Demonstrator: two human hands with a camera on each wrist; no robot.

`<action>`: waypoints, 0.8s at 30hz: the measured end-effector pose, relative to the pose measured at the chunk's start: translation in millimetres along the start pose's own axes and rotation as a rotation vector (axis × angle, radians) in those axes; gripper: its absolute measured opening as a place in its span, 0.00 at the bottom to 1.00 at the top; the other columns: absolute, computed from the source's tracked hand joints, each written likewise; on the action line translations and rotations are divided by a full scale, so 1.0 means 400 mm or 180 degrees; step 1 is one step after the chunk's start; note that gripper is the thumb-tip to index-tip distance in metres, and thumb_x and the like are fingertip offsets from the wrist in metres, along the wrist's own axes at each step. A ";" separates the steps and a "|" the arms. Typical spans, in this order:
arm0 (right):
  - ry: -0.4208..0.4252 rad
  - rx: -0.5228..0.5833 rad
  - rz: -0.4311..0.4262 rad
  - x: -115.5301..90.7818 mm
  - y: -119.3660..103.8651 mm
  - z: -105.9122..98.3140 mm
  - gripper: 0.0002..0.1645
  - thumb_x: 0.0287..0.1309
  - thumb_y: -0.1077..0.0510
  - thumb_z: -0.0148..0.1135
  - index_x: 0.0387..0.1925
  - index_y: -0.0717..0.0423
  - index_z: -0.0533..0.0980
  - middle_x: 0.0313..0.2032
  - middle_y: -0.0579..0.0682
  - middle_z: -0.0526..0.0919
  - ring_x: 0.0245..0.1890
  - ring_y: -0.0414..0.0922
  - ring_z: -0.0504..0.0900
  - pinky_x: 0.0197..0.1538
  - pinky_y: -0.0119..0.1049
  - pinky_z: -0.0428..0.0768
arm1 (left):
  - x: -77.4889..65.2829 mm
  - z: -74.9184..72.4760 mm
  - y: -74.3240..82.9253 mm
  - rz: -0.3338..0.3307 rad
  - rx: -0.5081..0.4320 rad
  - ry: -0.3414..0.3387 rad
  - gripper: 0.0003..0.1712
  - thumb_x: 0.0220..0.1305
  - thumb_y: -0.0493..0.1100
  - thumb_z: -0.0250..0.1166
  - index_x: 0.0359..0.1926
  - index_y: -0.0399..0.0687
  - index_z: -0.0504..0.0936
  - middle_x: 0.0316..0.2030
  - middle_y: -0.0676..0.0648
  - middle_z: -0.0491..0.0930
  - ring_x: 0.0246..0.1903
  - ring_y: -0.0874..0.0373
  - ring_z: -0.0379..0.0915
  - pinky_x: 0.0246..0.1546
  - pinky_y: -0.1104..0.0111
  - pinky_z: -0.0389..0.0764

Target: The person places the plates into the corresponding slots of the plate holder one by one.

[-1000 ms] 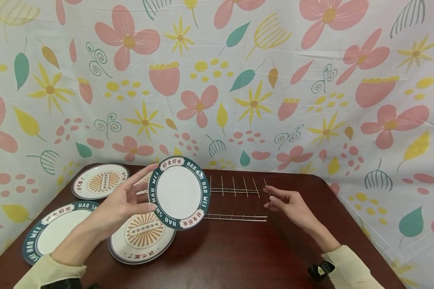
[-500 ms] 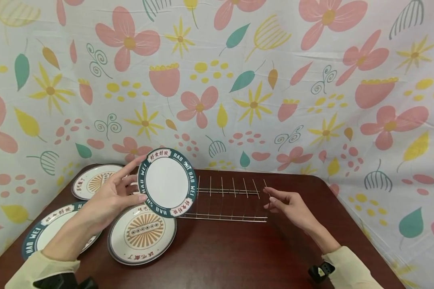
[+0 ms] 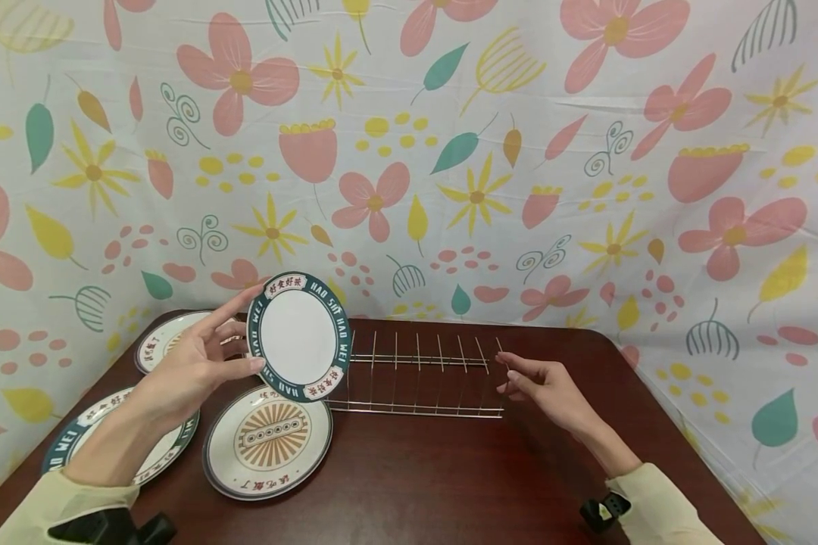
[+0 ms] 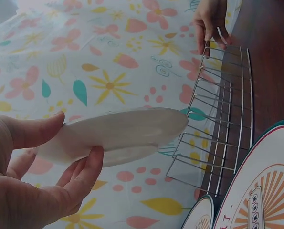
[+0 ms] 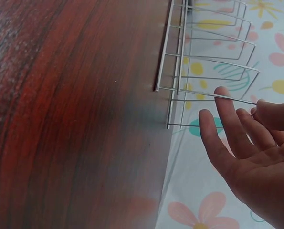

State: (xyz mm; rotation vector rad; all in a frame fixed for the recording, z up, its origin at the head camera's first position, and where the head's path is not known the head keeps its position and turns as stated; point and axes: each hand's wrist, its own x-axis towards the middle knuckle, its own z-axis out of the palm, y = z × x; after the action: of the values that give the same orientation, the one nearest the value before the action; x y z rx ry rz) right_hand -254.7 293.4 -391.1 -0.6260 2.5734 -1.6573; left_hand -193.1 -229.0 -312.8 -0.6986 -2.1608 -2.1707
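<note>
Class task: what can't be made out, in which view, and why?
Head: part of the far-left plate, behind the left hand.
Head: part of the near-left plate, behind the left forearm.
Left wrist: face of the held plate, turned away.
Right wrist: rest of the wire rack, cut by the top edge.

Right hand [image 5: 256,167] on wire rack [image 5: 182,56]

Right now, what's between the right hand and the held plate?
The wire rack, on the table: in the head view it spans from the held plate's edge to the right hand, which pinches its end.
</note>
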 end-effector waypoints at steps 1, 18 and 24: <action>0.0002 -0.0003 -0.0001 0.000 0.000 0.000 0.26 0.78 0.65 0.56 0.73 0.67 0.71 0.67 0.67 0.76 0.47 0.53 0.89 0.51 0.47 0.87 | 0.000 -0.001 0.001 -0.0010 0.0015 0.0013 0.55 0.64 0.23 0.68 0.85 0.59 0.56 0.53 0.42 0.80 0.49 0.52 0.78 0.49 0.67 0.82; 0.0010 0.0013 0.0011 -0.002 0.001 0.002 0.26 0.78 0.65 0.56 0.73 0.67 0.70 0.68 0.67 0.75 0.48 0.55 0.89 0.51 0.49 0.86 | 0.029 0.016 0.008 -0.0404 0.0537 0.0094 0.53 0.65 0.31 0.72 0.84 0.61 0.58 0.62 0.34 0.70 0.54 0.49 0.76 0.50 0.66 0.81; 0.0000 0.0026 0.0023 -0.002 -0.001 0.001 0.27 0.78 0.65 0.56 0.73 0.67 0.70 0.69 0.68 0.74 0.48 0.55 0.88 0.52 0.51 0.86 | 0.049 0.037 0.016 -0.0379 0.0622 0.0003 0.52 0.65 0.31 0.72 0.84 0.58 0.58 0.64 0.31 0.69 0.58 0.44 0.74 0.50 0.64 0.82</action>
State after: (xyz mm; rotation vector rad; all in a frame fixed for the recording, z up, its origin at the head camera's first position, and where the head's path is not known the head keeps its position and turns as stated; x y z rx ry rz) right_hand -253.8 293.0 -391.0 -0.6154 2.5644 -1.6649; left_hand -204.5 -209.3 -301.4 -0.5718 -2.4294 -1.9700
